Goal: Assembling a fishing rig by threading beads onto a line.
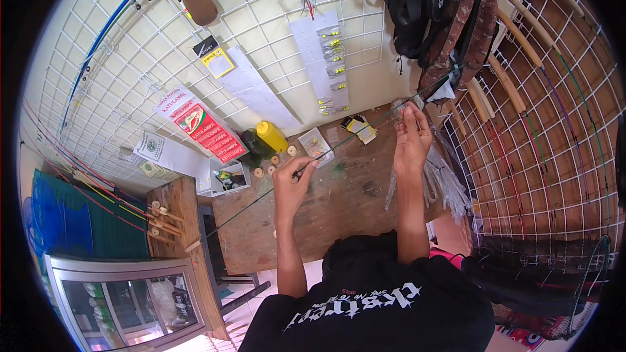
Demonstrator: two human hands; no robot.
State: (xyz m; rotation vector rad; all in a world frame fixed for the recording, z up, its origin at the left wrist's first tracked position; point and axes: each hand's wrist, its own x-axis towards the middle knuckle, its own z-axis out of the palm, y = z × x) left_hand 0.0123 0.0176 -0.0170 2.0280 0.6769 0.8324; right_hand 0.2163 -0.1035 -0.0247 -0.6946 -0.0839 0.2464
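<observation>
A thin dark green fishing rod slants above the wooden table, from lower left up to the right. My left hand is closed around it near the middle of the table, thumb and fingertips together. Farther right and higher, my right hand pinches with thumb and forefinger at the rod's upper stretch. Whether those fingertips also hold a thread or small fitting is too small to tell. Beyond the rod, between my hands, are a small white box with bits inside and a yellow-and-black packet.
On the brown wooden table stand a yellow bottle, dark bottles and several cork rings. A white tray sits at its left edge. Clear plastic sleeves lie right. White wire grids hold rods, reels and bags.
</observation>
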